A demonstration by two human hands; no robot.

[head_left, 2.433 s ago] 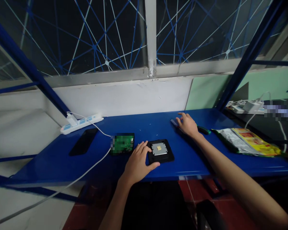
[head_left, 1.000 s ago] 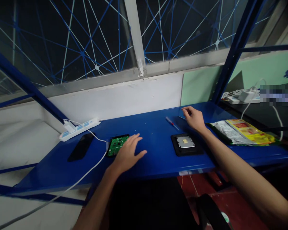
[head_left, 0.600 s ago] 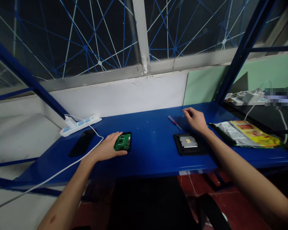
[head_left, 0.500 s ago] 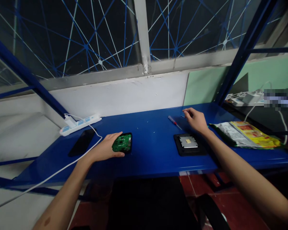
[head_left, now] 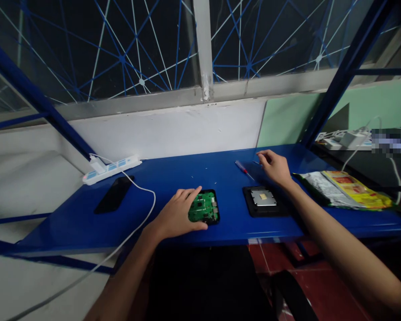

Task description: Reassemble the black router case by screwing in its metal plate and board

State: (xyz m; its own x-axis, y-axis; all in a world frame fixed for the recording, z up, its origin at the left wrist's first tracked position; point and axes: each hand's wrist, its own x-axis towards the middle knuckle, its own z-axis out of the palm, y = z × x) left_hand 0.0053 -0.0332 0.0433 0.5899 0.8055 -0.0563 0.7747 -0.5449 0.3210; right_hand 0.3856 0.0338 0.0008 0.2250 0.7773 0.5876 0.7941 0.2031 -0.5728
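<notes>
My left hand (head_left: 175, 211) is wrapped round the left side of a green circuit board (head_left: 202, 208) in a black case, thumb at the near edge and fingers at the far edge. The board lies face up close to the table's front edge. My right hand (head_left: 273, 167) rests at the back right with thumb and fingertips pinched together; what they hold, if anything, is too small to make out. A thin light object (head_left: 256, 162) lies by those fingertips. Left of them is a screwdriver (head_left: 243, 169) with a clear handle. Below sits a black cover (head_left: 249, 206) with a metal plate (head_left: 263, 197) on it.
A black phone (head_left: 114, 195) lies at the left under a white power strip (head_left: 112, 169), whose white cable (head_left: 150, 209) runs across the table to the front. A yellow and silver bag (head_left: 345, 189) lies at the right. Tiny white bits dot the blue table (head_left: 173, 171).
My left hand has slid the circuit board in its case to the right along the table, nearer the black cover. My right hand has hardly moved. The white cable has shifted rightward.
</notes>
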